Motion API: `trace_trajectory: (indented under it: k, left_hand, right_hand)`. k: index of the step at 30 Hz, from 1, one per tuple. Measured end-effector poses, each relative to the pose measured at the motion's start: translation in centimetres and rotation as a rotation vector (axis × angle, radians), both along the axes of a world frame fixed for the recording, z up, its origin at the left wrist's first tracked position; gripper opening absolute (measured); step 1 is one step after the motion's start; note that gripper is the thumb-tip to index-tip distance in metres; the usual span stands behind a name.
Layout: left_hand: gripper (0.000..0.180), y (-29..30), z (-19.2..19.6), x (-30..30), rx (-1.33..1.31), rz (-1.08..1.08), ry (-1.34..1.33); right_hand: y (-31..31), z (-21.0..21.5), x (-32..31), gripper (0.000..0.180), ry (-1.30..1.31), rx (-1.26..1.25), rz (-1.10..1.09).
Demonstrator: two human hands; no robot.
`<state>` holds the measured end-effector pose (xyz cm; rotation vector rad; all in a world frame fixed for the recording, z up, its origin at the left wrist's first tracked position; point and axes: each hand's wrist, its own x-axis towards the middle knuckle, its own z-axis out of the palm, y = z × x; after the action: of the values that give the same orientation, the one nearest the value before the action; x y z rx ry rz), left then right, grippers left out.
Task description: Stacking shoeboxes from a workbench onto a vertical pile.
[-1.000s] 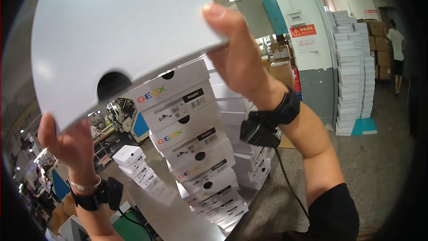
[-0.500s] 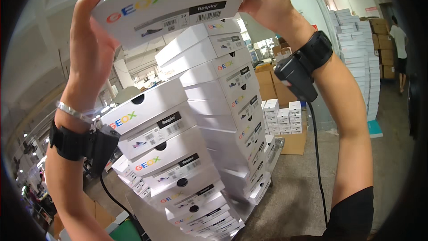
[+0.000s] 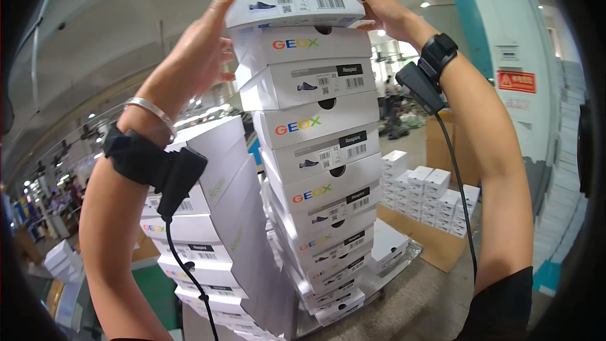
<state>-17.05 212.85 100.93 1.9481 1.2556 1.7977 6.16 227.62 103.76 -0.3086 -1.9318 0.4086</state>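
Note:
A white shoebox (image 3: 297, 7) with a colourful printed front and a side label sits at the top of a tall stack of similar shoeboxes (image 3: 328, 120). My left hand (image 3: 203, 47) is at its left side, the thumb on the front corner and the fingertips showing below beside the stack. On the right side my right hand (image 3: 388, 14) grips it, thumb along the upper edge and fingers near the lower edge. Whether the box bears fully on the one beneath cannot be made out. Both wrists carry black strapped devices with cables.
A second, lower stack of white shoeboxes (image 3: 208, 202) stands to the left. Both stand by a metal platform edge (image 3: 394, 271). Smaller white boxes (image 3: 429, 189) sit on cardboard (image 3: 423, 240) at right. A pale wall (image 3: 511, 31) with a red sign rises beyond.
The shoebox has moved from in front of the view, up close, onto the top of the tall stack, between both hands. My view has turned right, bringing that stack to the middle.

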Motion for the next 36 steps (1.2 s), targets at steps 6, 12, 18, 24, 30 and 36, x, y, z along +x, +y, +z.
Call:
trace_trajectory:
  k: [6, 12, 18, 24, 30, 36]
  left_hand:
    - [0.066, 3.7, -1.0, 3.1, -0.001, 0.155, 0.14]
    - [0.054, 3.3, -3.0, 3.6, 0.126, 0.23, 0.194]
    - [0.045, 3.9, -8.0, 2.6, -0.036, 0.156, 0.161]
    - [0.036, 4.8, -10.2, -0.1, 0.135, 0.253, 0.105]
    - [0.035, 2.9, -11.2, 1.1, 0.101, 0.249, 0.208]
    - [0.062, -0.9, -19.8, 2.9, 0.058, 0.233, 0.073]
  right_hand:
    - [6.8, -2.0, -1.1, 0.049, 0.137, -0.127, 0.344]
    - [7.9, -5.1, -2.7, 0.046, 0.253, -0.222, 0.456]
    - [5.6, -10.8, -0.9, 0.051, 0.004, -0.212, 0.348]
    - [3.7, -12.6, -2.8, 0.044, 0.06, -0.071, 0.278]
    - [5.1, -13.5, -3.3, 0.05, 0.118, -0.005, 0.295]
    - [10.3, -22.7, -0.6, 0.032, 0.478, -0.37, 0.502]
